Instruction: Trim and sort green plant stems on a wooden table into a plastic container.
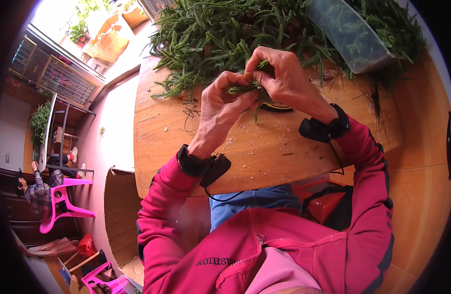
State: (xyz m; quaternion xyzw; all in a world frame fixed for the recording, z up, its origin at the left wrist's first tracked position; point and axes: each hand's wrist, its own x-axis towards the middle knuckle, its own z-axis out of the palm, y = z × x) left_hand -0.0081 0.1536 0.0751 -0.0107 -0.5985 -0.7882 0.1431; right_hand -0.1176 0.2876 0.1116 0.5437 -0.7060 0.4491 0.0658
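Fingers of the left hand are pinched closed on a small bundle of green sprigs; thumb and forefinger clamp its near end. Fingers of the right hand are curled closed over the same bundle from the far side, the fingertips pressing on its upper part. The bundle lies between the two hands, touching both. Its long axis runs roughly left to right, tilted slightly up toward the right hand. Neither hand is clearly nearer; both grip it. A loose sprig end hangs below the hands. Just under the right hand, a dark band with a yellow stripe rests on the wooden table. Beyond the hands lies a heap of green foliage, and to its right a clear plastic tub. Both wrists carry black straps
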